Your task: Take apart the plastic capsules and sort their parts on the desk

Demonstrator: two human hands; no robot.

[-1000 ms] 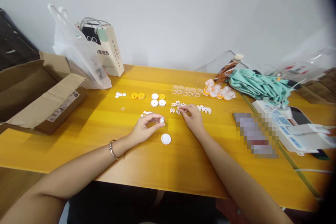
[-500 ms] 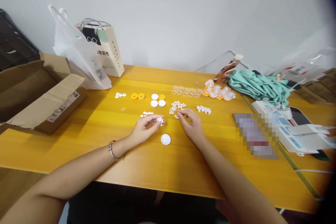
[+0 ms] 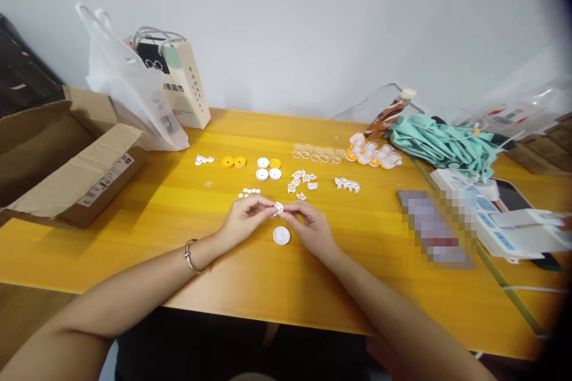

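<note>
My left hand (image 3: 248,216) pinches a small white plastic part (image 3: 279,208) between thumb and fingers. From the other side my right hand (image 3: 311,227) closes its fingertips on the same part, so both hands meet at it just over the table. Directly below lies a round white lid-like disc (image 3: 281,236). Beyond the right hand are several white openwork pieces (image 3: 296,181), with one small piece (image 3: 301,196) nearest it. Small white round caps (image 3: 249,192) sit just past the left hand, partly beside its fingers.
White and yellow round parts (image 3: 269,169), yellow rings (image 3: 233,162) and clear cups (image 3: 318,153) stand farther back. An open cardboard box (image 3: 102,181) is at left. At right are a bottle (image 3: 389,116), green cloth (image 3: 442,143), a blurred flat object (image 3: 435,229) and a power strip (image 3: 480,214).
My right hand has moved left from the white openwork pieces to the part in my left hand, and its fingers now touch it. The left hand has barely moved.
</note>
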